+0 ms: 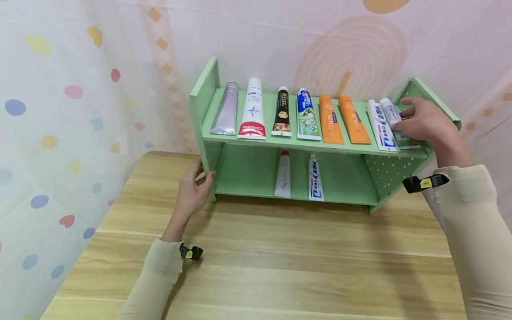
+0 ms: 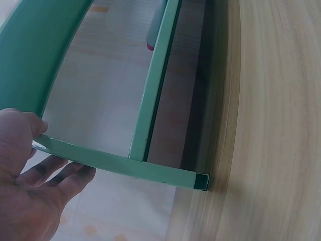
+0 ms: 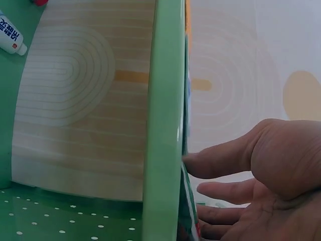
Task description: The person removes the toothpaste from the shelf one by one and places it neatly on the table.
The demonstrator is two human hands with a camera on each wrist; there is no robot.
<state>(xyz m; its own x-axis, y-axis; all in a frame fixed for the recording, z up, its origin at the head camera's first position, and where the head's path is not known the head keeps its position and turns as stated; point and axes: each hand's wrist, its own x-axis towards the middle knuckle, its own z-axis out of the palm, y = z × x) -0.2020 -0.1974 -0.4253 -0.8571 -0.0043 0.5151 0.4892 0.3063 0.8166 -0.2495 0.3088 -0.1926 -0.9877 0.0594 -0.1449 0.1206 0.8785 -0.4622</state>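
Ten tubes lie on the green shelf (image 1: pixel 248 178) in front of us, eight on the upper board and two on the lower. With our left hand (image 1: pixel 192 189) we grasp the shelf's left side panel (image 1: pixel 198 122), the thumb and fingers on either side of its edge. Our right hand (image 1: pixel 430 120) rests on the rightmost tube (image 1: pixel 391 110) of the upper board, fingers relaxed and spread from the thumb, not closed round it. Just beside that tube lies a white-and-blue tube (image 1: pixel 384 126); then, leftward, come two orange tubes (image 1: pixel 331 120), a blue-and-green tube (image 1: pixel 308 115), a black tube (image 1: pixel 282 111), a Colgate tube (image 1: pixel 253 109) and a silvery-purple tube (image 1: pixel 226 109). Below, we see a red-capped tube (image 1: pixel 283 175) near a second white-and-blue one (image 1: pixel 315 178). The shelf stands on our wood-grained desk (image 1: pixel 280 258), before a patterned curtain (image 1: pixel 72 115).
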